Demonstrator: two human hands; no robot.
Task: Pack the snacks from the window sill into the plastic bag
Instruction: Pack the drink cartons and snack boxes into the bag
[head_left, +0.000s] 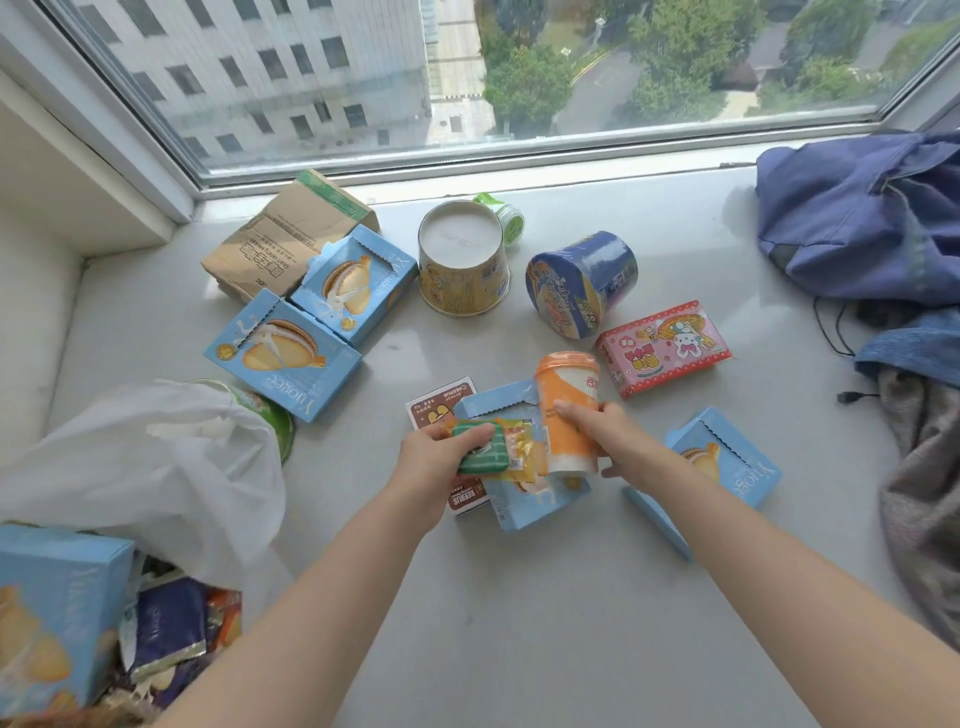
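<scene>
My left hand (434, 457) grips a small green packet (482, 451) together with a yellow sachet (519, 447) above a blue biscuit box (519, 499) in the middle of the sill. Just to its right, my right hand (605, 434) holds an orange drink cup (566, 410), tilted. The white plastic bag (156, 467) lies open at the lower left, with a blue biscuit box (52, 613) and dark foil packets (169, 631) in its mouth. Several more blue biscuit boxes, two noodle cups (462, 257) and a pink box (662, 345) lie scattered on the sill.
A brown cardboard carton (285, 234) sits at the back left near the window frame. A small green jar (506, 218) stands behind the yellow noodle cup. Blue cloth bags (862, 218) and grey fabric (924, 493) crowd the right side. A brown-and-white snack box (441, 402) lies under my left hand.
</scene>
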